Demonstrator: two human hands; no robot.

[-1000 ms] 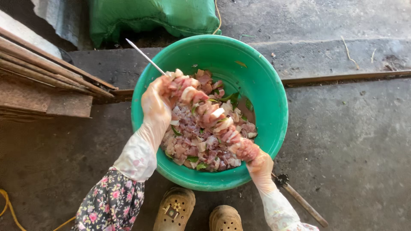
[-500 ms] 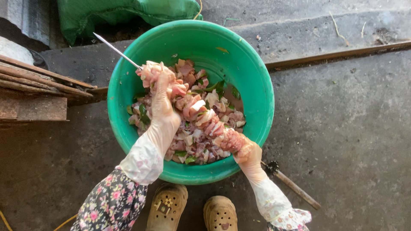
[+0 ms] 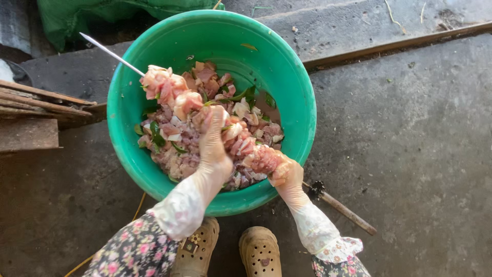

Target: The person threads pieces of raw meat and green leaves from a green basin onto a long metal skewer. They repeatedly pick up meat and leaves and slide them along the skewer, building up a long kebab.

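Skewer (image 3: 110, 53) of meat — gripped by both hands — over green basin (image 3: 287, 77).

Both hands (image 3: 214, 141) grip meat skewer (image 3: 205, 110) over basin (image 3: 292, 87).

A long metal skewer (image 3: 110, 53) lies aslant over a round green plastic basin (image 3: 294, 97), its bare pointed tip reaching past the basin's upper left rim. Pale pink chunks of raw meat (image 3: 169, 90) are threaded along most of its length, packed close together. The left hand (image 3: 214, 141), gloved in thin clear plastic, grips the meat near the middle. The right hand (image 3: 286, 174), gloved alike, holds the lower end at the basin's near rim. More cut meat with green leaf pieces fills the basin's bottom.
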